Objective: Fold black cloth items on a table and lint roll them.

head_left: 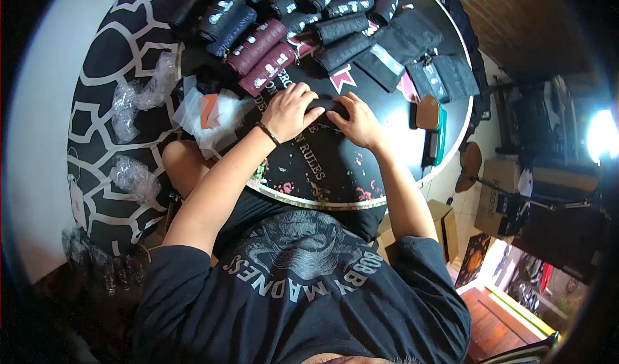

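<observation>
Both of my hands are closed on a small black roll [329,106], which lies crosswise near the middle of the round table [403,135]. My left hand [290,110] grips its left end, with the thumb along the near side. At the other end, my right hand [356,122] has its thumb and fingers wrapped round it. The fingers hide much of the roll. Just beyond my left hand lie two maroon rolls [256,47] with pale prints. A black roll [343,52] and a flat black pouch [379,66] rest beyond my right hand.
Many more dark rolls [225,9] crowd the table's far side. Another flat black pouch [442,77] lies at the right, above a green tool with a tan top [428,112]. Crumpled transparent plastic [126,116] and a white wrapper [222,114] lie at the left.
</observation>
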A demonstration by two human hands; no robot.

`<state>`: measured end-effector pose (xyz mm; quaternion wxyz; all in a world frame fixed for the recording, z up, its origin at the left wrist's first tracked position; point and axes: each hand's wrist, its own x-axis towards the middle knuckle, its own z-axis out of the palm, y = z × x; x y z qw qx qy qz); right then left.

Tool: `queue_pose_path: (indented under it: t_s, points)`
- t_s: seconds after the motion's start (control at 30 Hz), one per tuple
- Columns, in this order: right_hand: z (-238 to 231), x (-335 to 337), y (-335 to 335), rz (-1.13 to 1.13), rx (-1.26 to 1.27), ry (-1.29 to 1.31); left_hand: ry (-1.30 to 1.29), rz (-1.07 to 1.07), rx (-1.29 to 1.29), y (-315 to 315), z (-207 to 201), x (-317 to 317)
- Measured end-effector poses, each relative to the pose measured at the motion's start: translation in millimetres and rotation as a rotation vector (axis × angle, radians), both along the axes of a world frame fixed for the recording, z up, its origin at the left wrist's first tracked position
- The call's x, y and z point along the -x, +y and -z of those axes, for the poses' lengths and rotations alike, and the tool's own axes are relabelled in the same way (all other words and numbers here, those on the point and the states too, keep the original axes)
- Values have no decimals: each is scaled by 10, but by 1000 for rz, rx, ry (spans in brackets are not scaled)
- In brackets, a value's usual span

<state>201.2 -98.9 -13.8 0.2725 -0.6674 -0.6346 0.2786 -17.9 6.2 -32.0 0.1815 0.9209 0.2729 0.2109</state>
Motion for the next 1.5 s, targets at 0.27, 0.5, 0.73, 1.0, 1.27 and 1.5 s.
queue_pose_path:
  t_s: [0.27,0.5,0.73,1.0,1.27,1.5]
  points:
    - [115,-171,150,155,73,130,6,15,-101,169,65,-135]
    - [0,-82,167,115,123,89,129,201,-199,-77,-102,-51]
    - [43,-106,54,114,43,55,191,137,-244,-96,81,-301]
    - [-27,-360,-494,364,-77,601,-2,143,54,-336,-148,-128]
    - [-437,832,-1145,121,73,786,-438,105,1739,-1329,30,765]
    - [-159,1096,-1055,65,67,889,-478,85,1503,-1579,-94,1044]
